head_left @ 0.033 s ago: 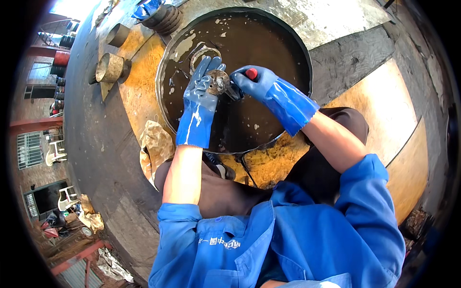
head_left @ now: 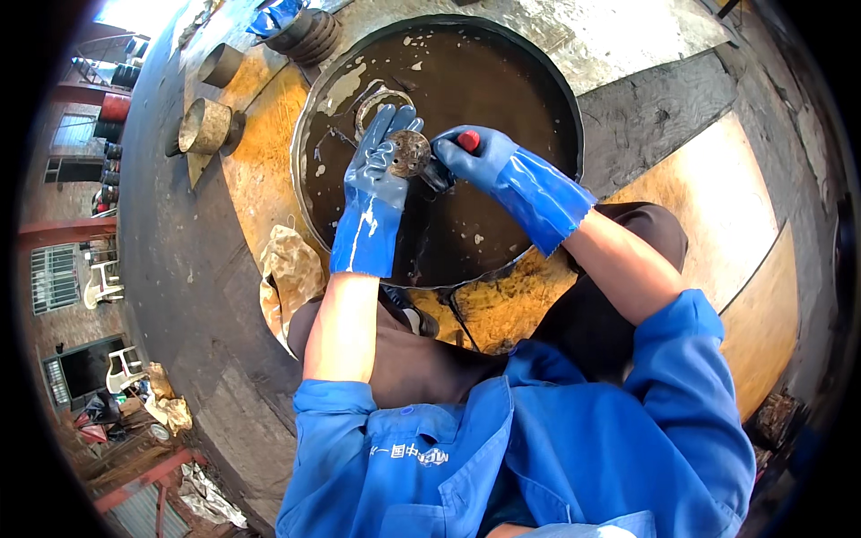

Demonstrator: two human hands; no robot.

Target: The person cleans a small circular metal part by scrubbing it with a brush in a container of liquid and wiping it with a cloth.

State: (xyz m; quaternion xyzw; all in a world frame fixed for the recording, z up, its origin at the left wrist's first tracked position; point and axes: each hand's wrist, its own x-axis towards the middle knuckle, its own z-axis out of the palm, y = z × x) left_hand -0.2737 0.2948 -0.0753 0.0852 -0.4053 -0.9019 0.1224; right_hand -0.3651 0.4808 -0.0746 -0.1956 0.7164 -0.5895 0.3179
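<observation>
Over a wide round pan of dark liquid [head_left: 502, 99], I hold a round, grimy metal part with small holes [head_left: 410, 153] in my gloved left hand [head_left: 379, 160]. Its face is turned up, and my fingers curl along its left side. My right hand [head_left: 480, 160], in a matching blue glove, is closed around a tool with a red handle [head_left: 468, 140]. The tool's dark lower end reaches toward the part's right edge; its exact kind is hidden by my fingers, and I cannot tell whether it touches. A pale metal ring [head_left: 367, 108] lies in the liquid just beyond my left hand.
Left of the pan stand a short metal cylinder [head_left: 205, 126] and a smaller one [head_left: 220, 65]. Stacked dark ring-like parts [head_left: 311, 38] sit at the far rim. A crumpled tan cloth or bag [head_left: 291, 267] lies beside my left knee. Stained boards [head_left: 700, 206] cover the floor.
The round metal part has turned slightly in my left hand, so its holed face shows more. Both hands stay in nearly the same place.
</observation>
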